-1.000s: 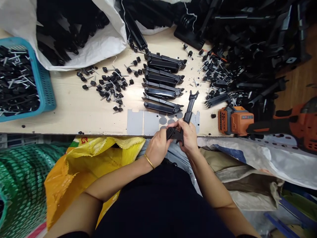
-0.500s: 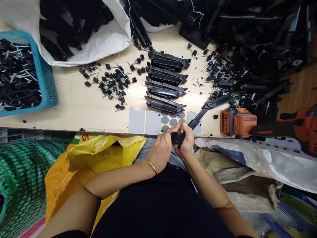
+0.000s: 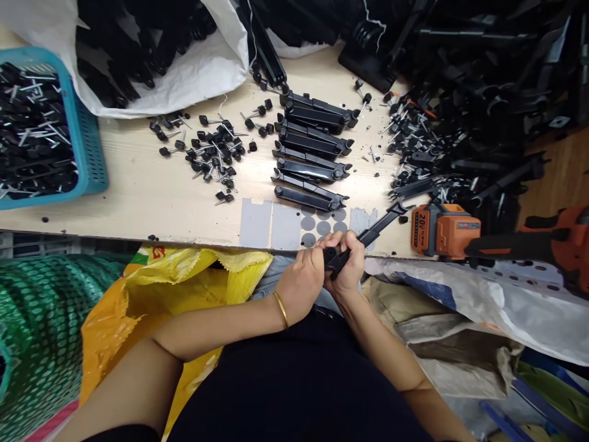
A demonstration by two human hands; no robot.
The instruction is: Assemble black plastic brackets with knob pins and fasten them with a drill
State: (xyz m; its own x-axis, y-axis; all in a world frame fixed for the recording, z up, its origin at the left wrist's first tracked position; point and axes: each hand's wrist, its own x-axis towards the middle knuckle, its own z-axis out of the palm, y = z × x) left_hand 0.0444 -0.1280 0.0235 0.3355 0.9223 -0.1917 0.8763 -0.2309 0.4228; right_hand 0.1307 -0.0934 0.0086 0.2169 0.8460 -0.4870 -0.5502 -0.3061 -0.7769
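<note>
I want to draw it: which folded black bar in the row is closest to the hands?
The front folded bar, next to the grey patches; the others lie farther back.

held bracket [image 3: 375, 232]: 1 | lined-up brackets [image 3: 315, 145]: 4 | bracelet [image 3: 281, 309]: 1 (knobs [image 3: 197, 144]: uncountable)

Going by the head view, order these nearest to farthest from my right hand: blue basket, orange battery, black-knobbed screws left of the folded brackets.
1. Orange battery: to the right of your right hand.
2. Black-knobbed screws: left of the folded brackets.
3. Blue basket: farther left, at the picture's edge.
</note>
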